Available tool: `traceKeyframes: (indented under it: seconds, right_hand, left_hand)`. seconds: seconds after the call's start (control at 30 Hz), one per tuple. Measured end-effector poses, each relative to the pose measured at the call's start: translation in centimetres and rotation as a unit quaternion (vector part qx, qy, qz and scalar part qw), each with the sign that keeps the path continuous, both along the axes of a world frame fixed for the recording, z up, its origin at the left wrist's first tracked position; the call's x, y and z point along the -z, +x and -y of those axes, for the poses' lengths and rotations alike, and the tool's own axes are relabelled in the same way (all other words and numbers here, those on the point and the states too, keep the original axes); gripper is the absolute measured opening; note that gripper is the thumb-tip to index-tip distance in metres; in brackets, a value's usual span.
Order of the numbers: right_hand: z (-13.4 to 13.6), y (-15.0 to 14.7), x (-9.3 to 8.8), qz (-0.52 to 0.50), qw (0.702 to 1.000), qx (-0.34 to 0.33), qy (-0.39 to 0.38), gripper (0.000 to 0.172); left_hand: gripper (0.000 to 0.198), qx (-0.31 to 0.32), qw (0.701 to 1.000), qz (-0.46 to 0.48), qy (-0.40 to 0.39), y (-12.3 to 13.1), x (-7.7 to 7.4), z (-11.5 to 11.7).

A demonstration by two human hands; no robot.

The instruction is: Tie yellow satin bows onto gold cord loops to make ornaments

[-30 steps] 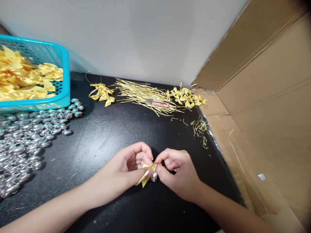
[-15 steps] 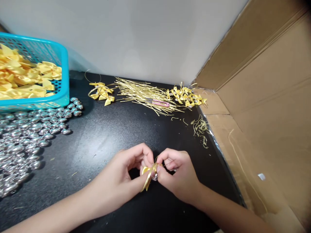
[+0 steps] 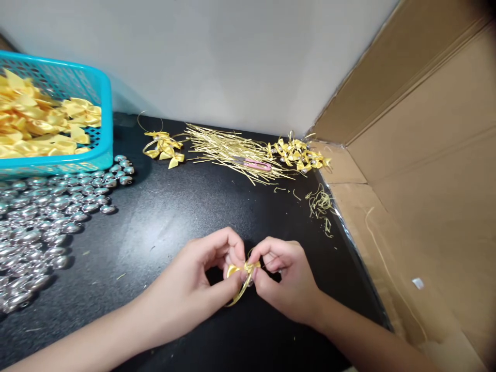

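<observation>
Turned since the earlier frame, the yellow bow now lies crosswise, well in from the bench's right edge. The left hand's grip pinches its left loop; the right hand, equally near, pinches its right end.

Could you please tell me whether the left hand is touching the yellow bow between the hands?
Touching: in the head view, the left hand grips the yellow bow, its thumb against the bow's near side.
</observation>
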State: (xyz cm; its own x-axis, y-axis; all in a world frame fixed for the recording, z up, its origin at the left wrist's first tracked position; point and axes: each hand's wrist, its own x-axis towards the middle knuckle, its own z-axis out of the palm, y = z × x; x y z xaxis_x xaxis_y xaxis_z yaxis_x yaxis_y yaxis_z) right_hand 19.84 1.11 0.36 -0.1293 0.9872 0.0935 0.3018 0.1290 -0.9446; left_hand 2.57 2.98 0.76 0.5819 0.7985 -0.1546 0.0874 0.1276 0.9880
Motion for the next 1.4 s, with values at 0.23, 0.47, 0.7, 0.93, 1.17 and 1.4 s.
traceKeyframes:
  seconds: [0.23, 0.47, 0.7, 0.93, 1.17, 1.4]
  right_hand:
    - [0.0, -0.2, 0.1, 0.026, 0.999, 0.022, 0.027, 0.011]
    - [-0.2, 0.0, -0.1, 0.058, 0.986, 0.020, 0.153, 0.010]
    - [-0.5, 1.0, 0.5, 0.026, 0.996, 0.035, 0.072, 0.011]
    - [-2.5, 5.5, -2.4, -0.268, 0.962, 0.039, 0.023, 0.021]
    - [-1.3, 9.2, -6.5, -0.406, 0.911, 0.013, 0.075, 0.018]
    - [0.2, 8.2, -5.8, -0.297, 0.948, -0.045, 0.105, 0.013]
  left_hand:
    - [0.011, 0.005, 1.000, -0.004, 0.016, -0.3, 0.2, -0.1]
    - [0.015, -0.044, 0.998, 0.015, -0.037, 0.1, 0.5, -0.5]
    - [0.018, -0.127, 0.986, 0.059, -0.086, -0.6, 1.1, -1.1]
    - [0.018, -0.210, 0.964, 0.089, -0.136, -0.8, 1.5, -2.2]
    - [0.021, -0.319, 0.937, 0.094, -0.111, -1.9, 1.6, -3.9]
    - [0.022, -0.290, 0.942, 0.109, -0.131, -1.4, 1.4, -3.3]
